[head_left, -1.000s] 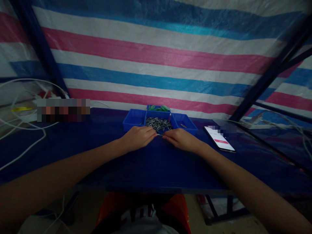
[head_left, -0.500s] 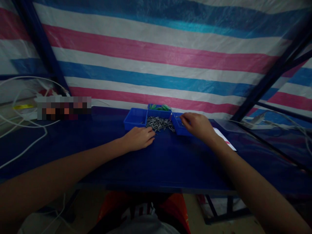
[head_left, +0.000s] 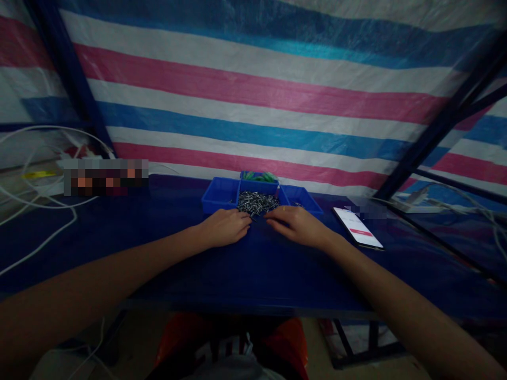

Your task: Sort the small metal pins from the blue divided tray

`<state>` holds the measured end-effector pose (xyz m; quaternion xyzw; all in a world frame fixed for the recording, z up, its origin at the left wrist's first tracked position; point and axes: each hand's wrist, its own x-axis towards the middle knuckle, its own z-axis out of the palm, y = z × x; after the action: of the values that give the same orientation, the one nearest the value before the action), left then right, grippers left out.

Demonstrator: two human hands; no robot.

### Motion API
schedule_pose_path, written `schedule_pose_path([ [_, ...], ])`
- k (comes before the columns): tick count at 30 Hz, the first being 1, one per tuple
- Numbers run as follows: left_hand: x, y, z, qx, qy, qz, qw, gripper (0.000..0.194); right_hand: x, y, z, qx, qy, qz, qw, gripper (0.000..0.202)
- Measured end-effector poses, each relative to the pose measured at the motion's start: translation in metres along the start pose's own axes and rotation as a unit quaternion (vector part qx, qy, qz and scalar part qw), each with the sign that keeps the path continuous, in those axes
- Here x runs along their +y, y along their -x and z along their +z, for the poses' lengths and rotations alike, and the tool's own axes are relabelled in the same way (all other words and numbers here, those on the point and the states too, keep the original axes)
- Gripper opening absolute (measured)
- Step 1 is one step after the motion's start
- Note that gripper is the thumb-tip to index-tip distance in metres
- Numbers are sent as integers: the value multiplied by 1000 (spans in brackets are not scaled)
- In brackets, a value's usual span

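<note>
A heap of small, thin metal pins (head_left: 259,201), like nails or rivets, lies on the blue table between the blue bins. My left hand (head_left: 225,228) rests at the heap's near left edge, palm down, fingers a little bent and slightly apart; nothing shows in it. Over the heap's near right edge reaches my right hand (head_left: 297,226), with a gap between thumb and forefinger. Its fingertips are close to the pins, and I see nothing held. The right bin (head_left: 311,205) has a few pins inside. The left bin (head_left: 219,194) stands beyond my left hand.
Behind the heap, a third blue bin (head_left: 259,183) holds green items. A lit phone (head_left: 358,228) lies on the table (head_left: 245,274) to the right. White cables (head_left: 75,216) loop at the left, and a striped tarp (head_left: 253,105) hangs behind.
My right hand has come from above the right bin back left and nearer, to the heap's edge. The thin piece in its fingers no longer shows. My left hand has hardly moved.
</note>
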<state>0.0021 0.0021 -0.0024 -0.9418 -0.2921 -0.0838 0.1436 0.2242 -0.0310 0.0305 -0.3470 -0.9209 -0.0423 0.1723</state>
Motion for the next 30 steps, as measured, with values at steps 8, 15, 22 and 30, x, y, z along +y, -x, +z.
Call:
schedule_pose_path([
  [8, -1, -1, 4, 9, -7, 3, 1000, 28, -2, -1, 6, -86, -17, -6, 996, 25],
  [15, -3, 0, 3, 15, 6, 15, 1000, 27, -5, -2, 1, -95, -22, 0, 995, 26],
  [22, -3, 0, 3, 13, 0, 11, 1000, 27, -4, -1, 3, -115, -24, 5, 993, 23],
  [30, -2, 1, 1, 13, -20, 35, 999, 23, -1, 0, 6, -129, -33, 7, 991, 22],
])
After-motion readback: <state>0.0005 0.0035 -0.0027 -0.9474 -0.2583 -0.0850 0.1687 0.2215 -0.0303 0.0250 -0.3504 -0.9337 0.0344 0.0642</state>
